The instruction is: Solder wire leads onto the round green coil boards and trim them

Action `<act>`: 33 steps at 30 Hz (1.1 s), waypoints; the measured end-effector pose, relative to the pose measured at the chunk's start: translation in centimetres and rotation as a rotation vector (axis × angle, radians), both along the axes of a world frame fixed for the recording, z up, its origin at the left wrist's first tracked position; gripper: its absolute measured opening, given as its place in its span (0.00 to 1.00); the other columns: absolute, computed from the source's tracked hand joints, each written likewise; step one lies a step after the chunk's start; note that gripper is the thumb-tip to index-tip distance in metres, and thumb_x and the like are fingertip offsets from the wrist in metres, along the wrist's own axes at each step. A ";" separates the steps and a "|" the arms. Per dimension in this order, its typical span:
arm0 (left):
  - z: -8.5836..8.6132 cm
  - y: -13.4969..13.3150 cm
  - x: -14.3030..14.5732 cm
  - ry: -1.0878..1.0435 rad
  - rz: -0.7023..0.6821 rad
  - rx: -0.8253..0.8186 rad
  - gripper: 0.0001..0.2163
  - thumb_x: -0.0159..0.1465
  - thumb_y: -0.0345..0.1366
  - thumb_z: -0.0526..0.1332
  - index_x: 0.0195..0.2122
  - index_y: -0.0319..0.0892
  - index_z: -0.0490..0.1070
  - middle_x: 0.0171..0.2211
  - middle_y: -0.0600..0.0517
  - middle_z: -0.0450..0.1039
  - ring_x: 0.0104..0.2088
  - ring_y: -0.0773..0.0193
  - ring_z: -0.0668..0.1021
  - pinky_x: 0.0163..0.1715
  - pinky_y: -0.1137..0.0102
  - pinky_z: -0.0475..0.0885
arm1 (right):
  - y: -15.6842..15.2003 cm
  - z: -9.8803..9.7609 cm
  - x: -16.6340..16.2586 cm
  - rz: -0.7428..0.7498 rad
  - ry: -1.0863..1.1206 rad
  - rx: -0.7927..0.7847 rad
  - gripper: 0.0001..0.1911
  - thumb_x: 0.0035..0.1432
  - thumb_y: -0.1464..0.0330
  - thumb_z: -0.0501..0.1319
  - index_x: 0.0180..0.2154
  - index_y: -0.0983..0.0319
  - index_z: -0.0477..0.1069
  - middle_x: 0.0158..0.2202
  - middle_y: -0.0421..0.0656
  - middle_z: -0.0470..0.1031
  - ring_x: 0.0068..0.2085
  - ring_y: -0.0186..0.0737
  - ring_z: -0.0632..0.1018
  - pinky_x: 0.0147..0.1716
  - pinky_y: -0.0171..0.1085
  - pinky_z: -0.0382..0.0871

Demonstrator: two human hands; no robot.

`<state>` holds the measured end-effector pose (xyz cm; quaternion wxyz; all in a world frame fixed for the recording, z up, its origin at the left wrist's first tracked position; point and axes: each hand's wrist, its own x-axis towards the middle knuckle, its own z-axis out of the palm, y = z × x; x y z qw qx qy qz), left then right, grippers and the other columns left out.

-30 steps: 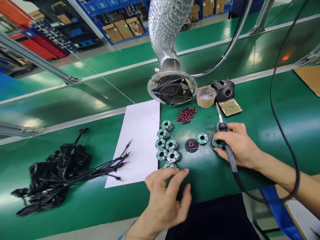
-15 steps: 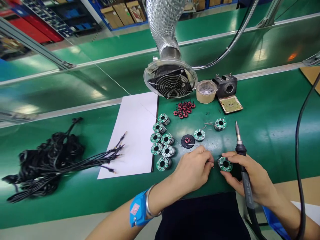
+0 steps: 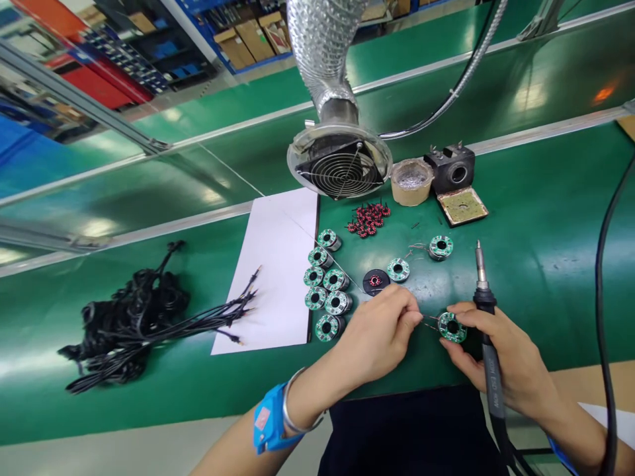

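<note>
Right hand [image 3: 501, 360], lower right of frame: fingertips pinch a green ring board [image 3: 452, 327] at its left edge, soldering iron [image 3: 483, 311] tucked in the same grip, tip pointing up-frame. Left hand [image 3: 380, 334], lower centre: fingers closed narrow, tips just left of the board, pinching a thin wire [image 3: 430, 319] that runs to it. Board sits between the two hands, low over the green mat [image 3: 536, 264]. More boards [image 3: 325, 284] clustered left of the left hand by the white sheet [image 3: 278, 264]. Cable bundle [image 3: 133, 324] far left.
</note>
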<state>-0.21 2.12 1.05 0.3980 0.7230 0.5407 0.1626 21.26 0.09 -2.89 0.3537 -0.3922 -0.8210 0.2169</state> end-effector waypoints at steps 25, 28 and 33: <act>-0.8 -0.3 0.5 -0.517 0.135 -0.275 0.15 0.63 0.32 0.60 0.49 0.40 0.58 0.33 0.54 0.72 0.28 0.72 0.69 0.30 0.74 0.66 | 1.2 1.2 -1.0 0.108 -0.020 0.138 0.17 0.51 0.81 0.58 0.43 0.63 0.67 0.45 0.43 0.75 0.52 0.46 0.70 0.50 0.51 0.61; -1.1 -0.6 0.7 -0.495 0.202 -0.208 0.12 0.63 0.33 0.60 0.45 0.40 0.60 0.31 0.54 0.73 0.26 0.72 0.70 0.27 0.75 0.66 | 1.2 1.2 -0.6 0.141 -0.054 0.166 0.20 0.52 0.81 0.58 0.47 0.63 0.67 0.47 0.44 0.75 0.54 0.48 0.69 0.51 0.53 0.61; -1.3 -0.6 1.3 -0.259 0.170 0.073 0.08 0.61 0.29 0.59 0.35 0.41 0.59 0.27 0.56 0.72 0.26 0.71 0.72 0.26 0.76 0.65 | 1.6 3.2 0.6 0.046 -0.037 0.108 0.22 0.58 0.77 0.55 0.54 0.61 0.64 0.38 0.45 0.74 0.38 0.39 0.72 0.37 0.40 0.67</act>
